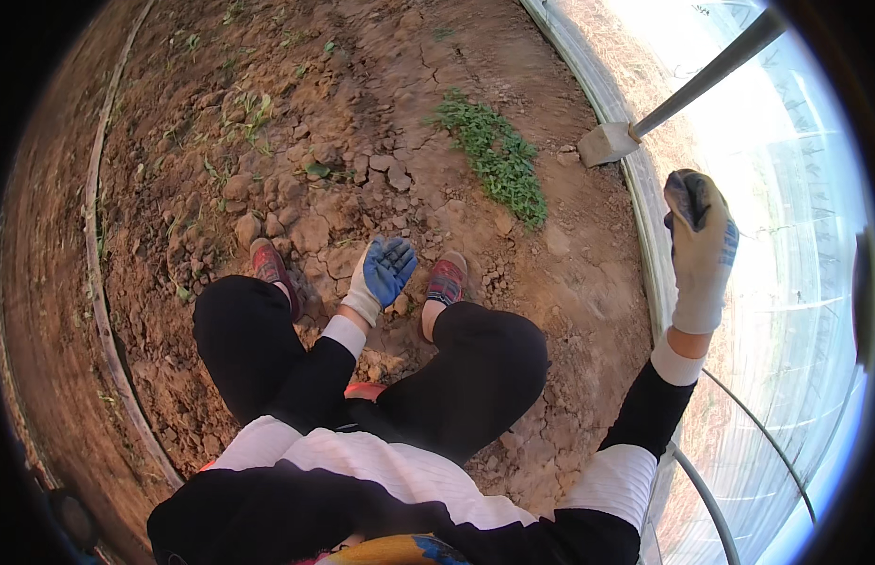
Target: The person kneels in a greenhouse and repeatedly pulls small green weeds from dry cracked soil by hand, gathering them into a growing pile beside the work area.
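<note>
My left hand (386,274), in a white knit glove with a blue coated palm, hangs between my knees above the cracked brown soil (317,233). Its palm is turned up with fingers loosely extended, and nothing lies in it. Off to the right, my right hand (700,233) is raised in front of the clear plastic sheeting (783,275). That glove is white with dark, soiled fingertips. The fingers curl in toward the thumb, and the inside of the grip is hidden. A patch of low green leafy plants (495,157) grows on the ground ahead, between the two hands.
A concrete block (608,144) at the sheeting's foot carries a slanting metal pole (709,74). Along the left runs a narrow strip (93,212) on the soil. Small weeds (257,116) and clods lie ahead of my red patterned shoes (446,280). Something red (364,390) shows beneath me.
</note>
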Demonstrator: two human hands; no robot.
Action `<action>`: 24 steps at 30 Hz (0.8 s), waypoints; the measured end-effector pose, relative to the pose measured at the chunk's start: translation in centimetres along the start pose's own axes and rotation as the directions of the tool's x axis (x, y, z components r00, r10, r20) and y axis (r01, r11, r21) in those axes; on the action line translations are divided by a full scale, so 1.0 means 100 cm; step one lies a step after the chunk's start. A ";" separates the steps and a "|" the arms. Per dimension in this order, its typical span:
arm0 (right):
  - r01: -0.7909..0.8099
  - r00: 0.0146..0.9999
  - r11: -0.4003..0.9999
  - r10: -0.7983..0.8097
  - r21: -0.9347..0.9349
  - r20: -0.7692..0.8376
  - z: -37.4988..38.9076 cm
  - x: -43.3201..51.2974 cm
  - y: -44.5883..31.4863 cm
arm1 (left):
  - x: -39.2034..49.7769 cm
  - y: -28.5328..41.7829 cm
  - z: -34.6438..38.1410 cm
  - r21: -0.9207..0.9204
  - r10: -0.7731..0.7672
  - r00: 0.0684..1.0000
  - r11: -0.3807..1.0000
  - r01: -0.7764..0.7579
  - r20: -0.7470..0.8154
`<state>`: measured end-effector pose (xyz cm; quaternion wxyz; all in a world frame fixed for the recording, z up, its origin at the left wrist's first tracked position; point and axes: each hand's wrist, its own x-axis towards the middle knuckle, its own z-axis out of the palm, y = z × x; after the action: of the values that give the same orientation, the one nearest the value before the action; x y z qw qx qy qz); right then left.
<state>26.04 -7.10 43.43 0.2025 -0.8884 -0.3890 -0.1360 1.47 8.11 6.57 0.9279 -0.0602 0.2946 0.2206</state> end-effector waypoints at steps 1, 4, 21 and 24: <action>0.105 0.994 0.994 -0.104 -0.025 0.039 0.036 0.002 0.009 | 0.003 0.000 -0.001 -0.003 0.000 1.000 1.000 0.000 -0.026; 0.000 0.957 0.992 0.037 -0.127 0.289 0.140 0.005 0.044 | 0.013 0.001 -0.007 -0.019 -0.008 0.999 1.000 0.007 -0.043; -0.286 0.869 0.934 0.347 -0.213 0.352 0.405 -0.069 0.111 | 0.099 -0.002 -0.002 -0.050 -0.041 0.994 0.998 0.036 -0.102; -0.231 0.879 0.921 0.335 -0.314 0.339 0.409 -0.057 0.105 | 0.101 0.001 -0.012 -0.076 -0.047 0.987 0.996 0.036 -0.151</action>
<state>33.57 1.82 2.42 0.0197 -0.9640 -0.2643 0.0223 8.18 11.67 -0.15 0.9041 -0.1170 0.3553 0.2064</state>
